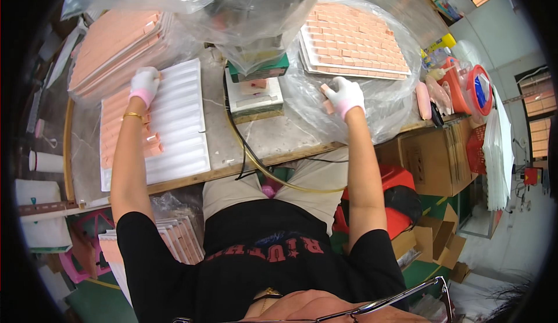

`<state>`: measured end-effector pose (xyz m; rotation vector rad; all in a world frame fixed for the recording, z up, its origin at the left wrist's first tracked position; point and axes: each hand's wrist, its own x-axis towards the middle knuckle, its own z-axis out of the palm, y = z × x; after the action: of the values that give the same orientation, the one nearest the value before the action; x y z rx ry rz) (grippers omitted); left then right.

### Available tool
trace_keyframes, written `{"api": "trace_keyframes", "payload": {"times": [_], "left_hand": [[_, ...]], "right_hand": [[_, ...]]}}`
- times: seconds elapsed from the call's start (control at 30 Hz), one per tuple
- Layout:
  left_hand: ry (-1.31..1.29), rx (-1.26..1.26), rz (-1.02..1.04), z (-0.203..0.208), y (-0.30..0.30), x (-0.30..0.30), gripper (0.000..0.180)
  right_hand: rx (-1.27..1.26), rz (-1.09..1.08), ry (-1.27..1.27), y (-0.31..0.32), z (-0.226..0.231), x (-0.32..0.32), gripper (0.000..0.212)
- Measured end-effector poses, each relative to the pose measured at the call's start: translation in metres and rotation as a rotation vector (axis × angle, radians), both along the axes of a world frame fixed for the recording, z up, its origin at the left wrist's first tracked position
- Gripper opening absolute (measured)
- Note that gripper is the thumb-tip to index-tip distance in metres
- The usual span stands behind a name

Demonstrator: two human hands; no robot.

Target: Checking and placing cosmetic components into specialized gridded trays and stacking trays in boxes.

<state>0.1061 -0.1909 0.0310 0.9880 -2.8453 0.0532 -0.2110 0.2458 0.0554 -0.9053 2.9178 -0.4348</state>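
My left hand [144, 86], in a white glove with a pink cuff, is closed above a white ridged tray [186, 119]. What its fingers hold, if anything, I cannot make out. Small pink pieces [119, 128] fill the tray's left side. My right hand [347, 95], gloved alike, pinches a small flat pink piece [325, 88] over clear plastic sheeting; another pink piece [329, 107] shows just below its fingers. Between my hands stands a bench machine with a green block [258, 68] above a white base [256, 101]. A small reddish-pink piece [254, 85] sits on that base.
Stacked trays of pink pieces stand at the far left [116, 38] and far right [354, 41], partly wrapped in plastic. Clear plastic [250, 15] drapes the machine's top. A cable [238, 131] crosses the table's front edge. Red baskets [479, 90] and a cardboard box [433, 157] are at right.
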Motion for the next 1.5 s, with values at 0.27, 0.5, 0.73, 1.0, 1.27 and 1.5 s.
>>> {"api": "trace_keyframes", "payload": {"times": [0.27,0.5,0.73,1.0,1.27,1.5], "left_hand": [[0.135,-0.128,0.014,-0.004,0.021,-0.003,0.016],[0.796,0.551,-0.127,0.001,0.092,-0.03,0.024],[0.667,1.225,-0.428,0.043,0.237,-0.057,0.035],[0.538,1.687,-0.309,0.039,0.248,-0.057,0.041],[0.632,1.975,-0.34,0.022,0.263,-0.045,0.06],[0.405,0.643,-0.196,0.014,0.19,0.05,0.045]], "right_hand": [[0.013,0.063,0.113,-0.006,-0.008,0.014,0.031],[-0.351,0.118,0.107,0.004,-0.026,0.013,0.03],[-0.606,0.821,-0.143,-0.038,0.037,0.101,0.034],[-0.547,0.961,-0.135,-0.03,0.045,0.108,0.044],[-0.751,0.599,-0.883,-0.037,0.006,0.123,0.035],[-0.334,0.321,-0.186,-0.063,0.024,0.062,0.025]]}}
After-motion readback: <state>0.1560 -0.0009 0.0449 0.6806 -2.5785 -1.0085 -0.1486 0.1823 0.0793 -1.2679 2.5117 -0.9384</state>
